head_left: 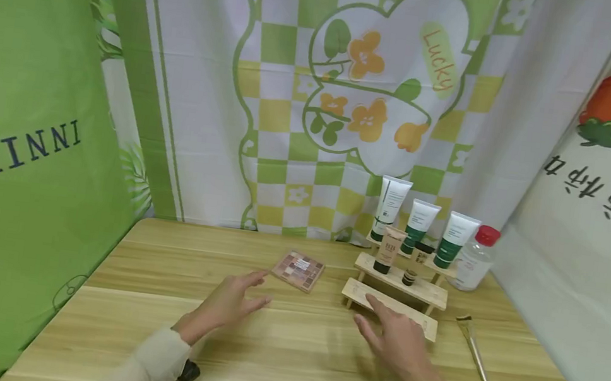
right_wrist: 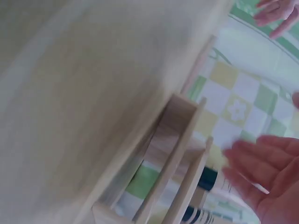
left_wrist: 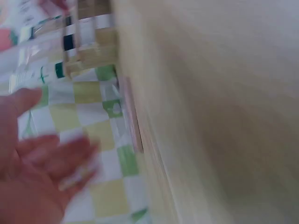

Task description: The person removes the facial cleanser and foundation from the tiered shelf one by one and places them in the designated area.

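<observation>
My left hand (head_left: 227, 301) hovers over the table with fingers spread, holding nothing. Its fingertips are close to a square makeup palette (head_left: 299, 270) that lies flat; in the left wrist view the palette (left_wrist: 131, 114) shows edge-on. With extended fingers and nothing in its grasp, my right hand (head_left: 400, 343) is in front of a three-step wooden stand (head_left: 391, 303), overlapping the lowest step in the head view. The middle step bears a beige tube (head_left: 388, 249) and a small dark-capped bottle (head_left: 415, 264). White-and-green tubes (head_left: 456, 239) stand on the top step.
A makeup brush (head_left: 473, 351) lies on the table (head_left: 285, 353) to the right of the stand. Behind the stand's right end is a clear bottle (head_left: 474, 262) with a red cap. Patterned curtains (head_left: 271, 192) enclose the table at the back and both sides.
</observation>
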